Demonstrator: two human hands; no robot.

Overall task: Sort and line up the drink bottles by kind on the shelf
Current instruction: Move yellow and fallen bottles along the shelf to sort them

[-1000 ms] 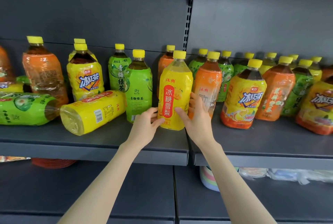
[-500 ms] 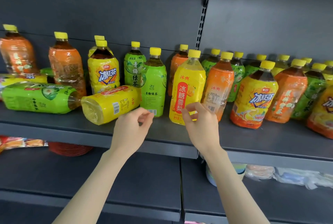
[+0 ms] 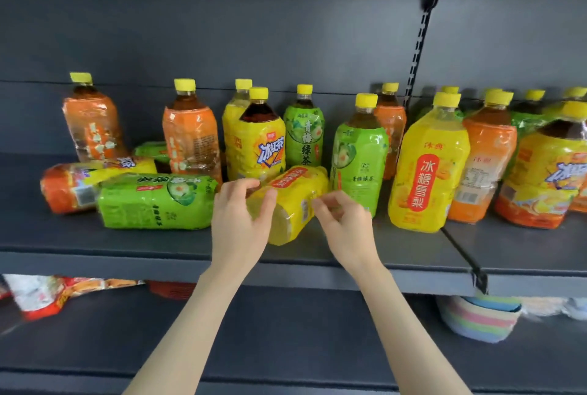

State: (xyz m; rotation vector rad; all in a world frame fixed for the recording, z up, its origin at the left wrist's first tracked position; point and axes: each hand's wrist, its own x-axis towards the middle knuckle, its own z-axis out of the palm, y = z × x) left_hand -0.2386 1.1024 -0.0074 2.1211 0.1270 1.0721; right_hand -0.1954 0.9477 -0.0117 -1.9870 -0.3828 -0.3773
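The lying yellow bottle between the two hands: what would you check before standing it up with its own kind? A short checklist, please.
1. Left hand grips the lying yellow bottle: ok, thumb and fingers curl on its left side.
2. Right hand grips it too: cannot tell, its fingertips are at the right edge, blurred.
3. Cap on: cannot tell, the cap end is hidden.
4. Matching kind nearby: ok, an upright yellow bottle with the same red label stands to the right.
5. Room beside that match: not ok, a green bottle and an orange bottle flank it.
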